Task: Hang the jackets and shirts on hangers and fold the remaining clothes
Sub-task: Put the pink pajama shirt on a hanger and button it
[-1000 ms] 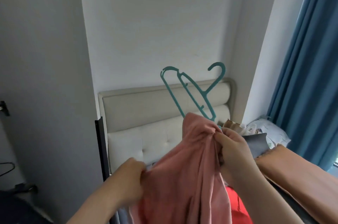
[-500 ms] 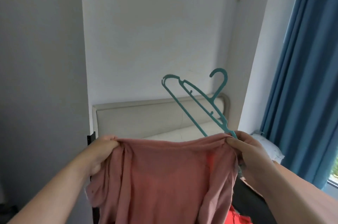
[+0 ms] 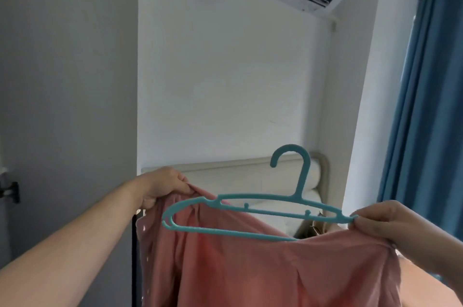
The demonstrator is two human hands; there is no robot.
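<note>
In front of the headboard [image 3: 238, 176], the pink shirt [image 3: 250, 269] hangs stretched between two hands. The left grip [image 3: 162, 185] pinches its top edge. The right grip [image 3: 390, 224] pinches the other edge and the end of the teal hanger [image 3: 225, 230], whose hook points up.

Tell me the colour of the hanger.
Teal hanger, seen clearest in the head view.

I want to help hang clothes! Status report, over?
Left hand grips shirt edge. Right hand pinches hanger tip. Hanger across shirt's top, hook up. Nothing in the way.
</note>
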